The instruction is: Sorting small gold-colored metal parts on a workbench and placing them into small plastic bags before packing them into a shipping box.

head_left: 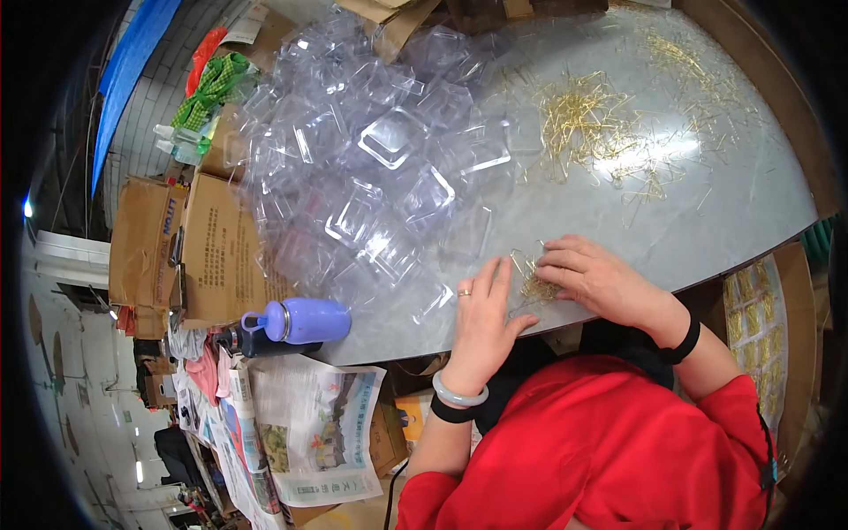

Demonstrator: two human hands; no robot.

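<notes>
A small bunch of gold wire hooks (533, 284) lies on the grey tabletop near its front edge, between my two hands. My right hand (590, 276) curls its fingers over the right side of this bunch; its thumb is hidden. On the left of the bunch, my left hand (485, 320) rests with fingers stretched out and thumb apart, gripping nothing that I can see. Farther back, a larger loose heap of gold wire hooks (579, 119) spreads over the table. Clear plastic clamshell boxes (389, 141) are piled high to the left of it.
A purple bottle (311, 321) lies on its side at the table's left front edge. Cardboard boxes (216, 252) stand beyond that edge, with newspaper (331, 433) below. At the right, a carton (799, 327) holds rows of gold pieces.
</notes>
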